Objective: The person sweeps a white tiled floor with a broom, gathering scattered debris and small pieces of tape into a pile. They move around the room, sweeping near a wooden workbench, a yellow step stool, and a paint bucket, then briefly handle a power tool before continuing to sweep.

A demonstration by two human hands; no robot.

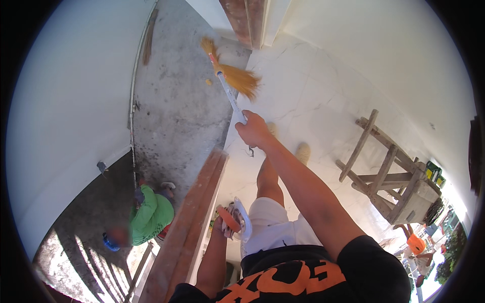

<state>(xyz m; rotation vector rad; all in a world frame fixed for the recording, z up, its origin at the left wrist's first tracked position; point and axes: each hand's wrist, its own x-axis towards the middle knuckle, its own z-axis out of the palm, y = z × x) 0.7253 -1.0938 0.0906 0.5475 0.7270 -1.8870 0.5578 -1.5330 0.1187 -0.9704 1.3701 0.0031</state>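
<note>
Gripping broom handle (232, 99), right hand (254, 131) wrapped around

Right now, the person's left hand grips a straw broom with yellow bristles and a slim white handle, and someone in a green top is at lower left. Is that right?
Not quite: the head view shows the right hand gripping the broom; the person in the green top is indeed at lower left.

Glare btm R, edges warped.
</note>
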